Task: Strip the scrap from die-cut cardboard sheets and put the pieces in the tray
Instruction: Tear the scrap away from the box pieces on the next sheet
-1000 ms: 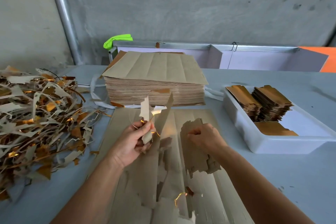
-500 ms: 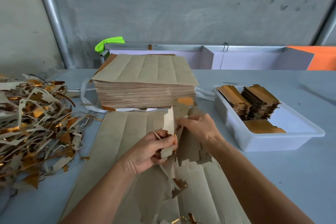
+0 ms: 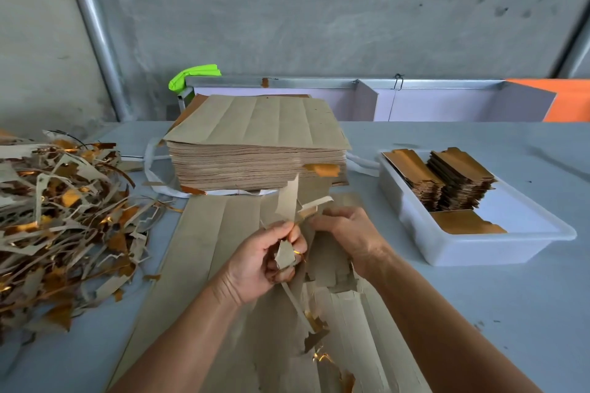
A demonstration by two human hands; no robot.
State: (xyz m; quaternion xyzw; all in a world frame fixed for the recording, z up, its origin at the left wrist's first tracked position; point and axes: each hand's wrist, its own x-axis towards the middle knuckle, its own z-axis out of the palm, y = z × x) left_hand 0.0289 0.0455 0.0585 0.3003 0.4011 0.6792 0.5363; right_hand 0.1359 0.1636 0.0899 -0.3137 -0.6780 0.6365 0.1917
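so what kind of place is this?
Probably a small packaging or print-finishing workshop: a tall stack of die-cut sheets, a scrap pile on the table, a white tray of stripped gold-faced pieces, bare concrete wall behind.

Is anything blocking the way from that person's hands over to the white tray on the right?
Nothing visible does. Bare table lies between the right hand and the tray. Both hands hold cardboard scrap, the left hand too.

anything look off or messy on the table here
Mostly expected mess: the scrap pile sprawls loose at the left. In the tray, one gold piece lies flat apart from the stacked pieces. Nothing looks damaged.
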